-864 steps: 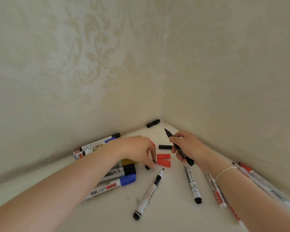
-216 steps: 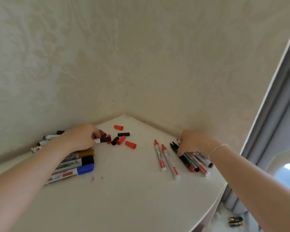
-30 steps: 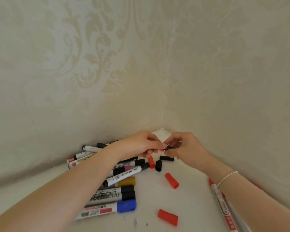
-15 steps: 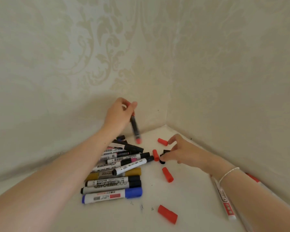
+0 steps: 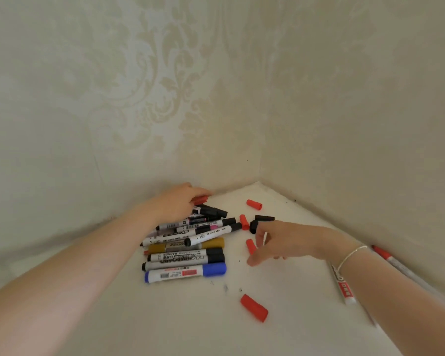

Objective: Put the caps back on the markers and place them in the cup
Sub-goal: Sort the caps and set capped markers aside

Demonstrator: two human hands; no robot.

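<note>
1. Right hand [image 5: 280, 242]: fingers [image 5: 260, 236] spread and holding nothing, above a red cap [image 5: 251, 246] on the tabletop [image 5: 190, 317].
2. Left hand [image 5: 176, 202]: fingers curl onto a red-tipped marker [image 5: 200, 200] at the far end of the capped markers [image 5: 188, 253]; a firm grip cannot be confirmed.
3. Step, by judgement: capping. Next, pinch a cap and match it to an uncapped red marker [image 5: 343, 286] at right.
4. No cup is in view.

Your left hand [image 5: 176, 202] covers most of a red-capped marker [image 5: 200, 200]; your right wrist [image 5: 344, 253] hides a red marker's [image 5: 343, 286] upper part.
</note>
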